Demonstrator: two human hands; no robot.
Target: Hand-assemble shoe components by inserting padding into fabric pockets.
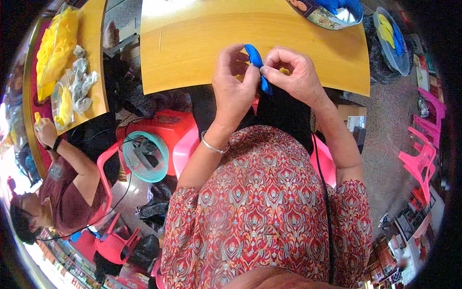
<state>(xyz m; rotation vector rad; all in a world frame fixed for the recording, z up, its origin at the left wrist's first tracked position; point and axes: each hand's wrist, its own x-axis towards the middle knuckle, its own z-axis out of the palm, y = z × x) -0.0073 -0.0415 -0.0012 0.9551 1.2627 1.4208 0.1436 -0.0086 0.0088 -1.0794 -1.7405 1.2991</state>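
A narrow blue strip [255,60], like ribbon or folded plastic, is pinched between both my hands at the near edge of a yellow wooden table [192,48]. My left hand [233,89] grips its left side with fingers curled, a silver bangle on the wrist. My right hand [293,74] holds its right side between thumb and forefinger. The strip's upper end sticks up above my fingers and its lower end hangs down past my right thumb. A dark cloth lies on my lap under the hands.
A round tin [327,12] with blue pieces stands at the table's far edge, a clear tray [392,38] of yellow and blue pieces beside it. At left a person [62,183] sits at another table with yellow material [55,45] and clear bags. A teal basket [144,156] and pink chairs [423,154] stand around.
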